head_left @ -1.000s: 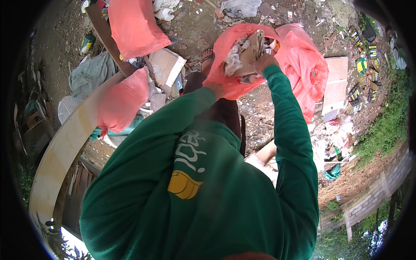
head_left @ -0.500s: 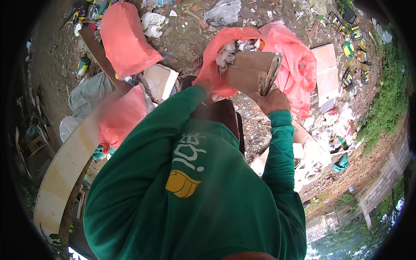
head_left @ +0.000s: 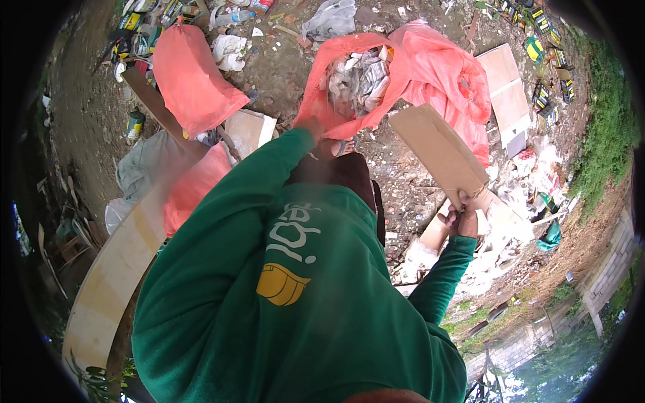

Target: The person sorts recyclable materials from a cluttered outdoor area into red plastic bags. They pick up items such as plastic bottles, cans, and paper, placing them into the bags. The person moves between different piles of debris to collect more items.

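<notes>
Folded cardboard point(head_left: 440, 148) that stood in the mouth of the open red bag point(head_left: 311, 93) a second ago is now out of it, and the right hand point(head_left: 463, 216) has swung with it toward the person's right.

From the head camera, the cardboard reaches up and to the left from the right hand, whose bent fingers grip its lower end. Its far end comes near the bag's right side, clear of the mouth. Lower down, another cardboard piece point(head_left: 494, 209) lies on the ground just behind that hand.

At the near-left edge of the bag is the left hand point(head_left: 311, 126), gathered on the red plastic; how its fingers are set cannot be told. Crumpled greyish plastic point(head_left: 366, 80) fills the bag's mouth. A second red bag point(head_left: 447, 70) touches it on the right, and beyond that a flat cardboard sheet point(head_left: 507, 94) lies on the dirt.
</notes>
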`<action>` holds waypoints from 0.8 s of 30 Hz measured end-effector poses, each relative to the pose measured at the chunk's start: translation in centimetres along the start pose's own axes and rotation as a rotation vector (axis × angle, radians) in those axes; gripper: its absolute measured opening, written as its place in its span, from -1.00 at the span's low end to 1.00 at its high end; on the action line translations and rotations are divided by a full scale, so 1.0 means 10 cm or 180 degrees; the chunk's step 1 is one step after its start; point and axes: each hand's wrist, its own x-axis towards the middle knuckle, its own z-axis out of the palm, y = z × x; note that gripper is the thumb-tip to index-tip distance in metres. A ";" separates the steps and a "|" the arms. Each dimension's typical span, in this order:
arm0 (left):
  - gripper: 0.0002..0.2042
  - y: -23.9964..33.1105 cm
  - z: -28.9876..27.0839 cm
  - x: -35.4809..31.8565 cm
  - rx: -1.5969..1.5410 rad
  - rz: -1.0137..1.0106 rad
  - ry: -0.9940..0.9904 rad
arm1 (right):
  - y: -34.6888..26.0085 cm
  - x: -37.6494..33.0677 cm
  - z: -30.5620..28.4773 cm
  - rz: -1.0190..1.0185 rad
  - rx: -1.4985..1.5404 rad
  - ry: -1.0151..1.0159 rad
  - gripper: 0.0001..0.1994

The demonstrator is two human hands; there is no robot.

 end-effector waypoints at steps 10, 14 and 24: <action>-0.51 0.08 -0.02 0.00 0.0132 0.0010 -0.0031 | 1.60 0.95 -2.38 0.0973 0.2284 0.1784 -0.10; -0.55 0.16 0.00 -0.02 0.0247 0.0202 0.0014 | 1.57 1.60 -1.69 0.0699 0.0037 0.1336 -0.38; -0.56 0.30 -0.04 0.01 -0.0371 0.0210 0.0329 | 0.39 1.59 2.70 -0.2230 -0.2236 -0.0414 -0.53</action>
